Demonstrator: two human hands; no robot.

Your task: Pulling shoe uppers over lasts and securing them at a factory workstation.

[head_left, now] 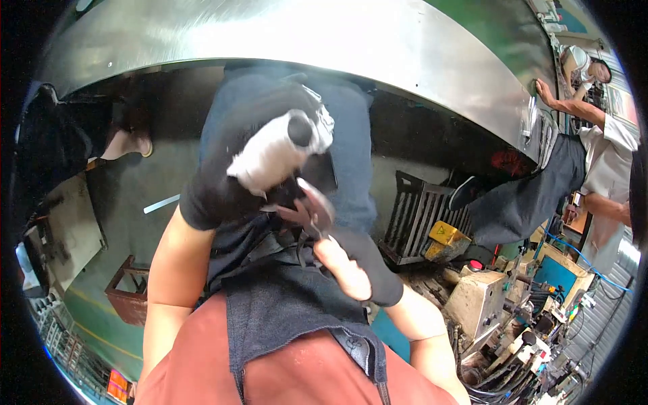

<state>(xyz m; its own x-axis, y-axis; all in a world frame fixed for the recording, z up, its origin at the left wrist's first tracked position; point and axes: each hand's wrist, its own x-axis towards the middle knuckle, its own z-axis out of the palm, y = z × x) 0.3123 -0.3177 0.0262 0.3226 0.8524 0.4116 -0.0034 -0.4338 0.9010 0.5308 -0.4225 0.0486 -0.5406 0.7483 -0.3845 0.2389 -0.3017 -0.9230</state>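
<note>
My left hand (226, 165), in a black glove, grips a white, wrinkled tube-shaped thing (270, 155) over my lap. A dark round end faces up on it, and a crumpled silvery-white edge sits beside that end. Just below, my right hand (347, 266) is closed, partly covered in black fabric with some skin bare. A reddish-brown forked thing (312, 210) with a pale tip reaches from its fingers towards the tube. Motion blurs it, so its kind cannot be made out. Whether it touches the tube is unclear.
A shiny metal bench (324, 30) crosses in front of my knees. Right of my legs lie a dark slatted crate (418, 216) and a yellow block (448, 241), near grimy machinery (479, 304). Other people stand or sit at right and left. A brown stool (131, 297) stands behind left.
</note>
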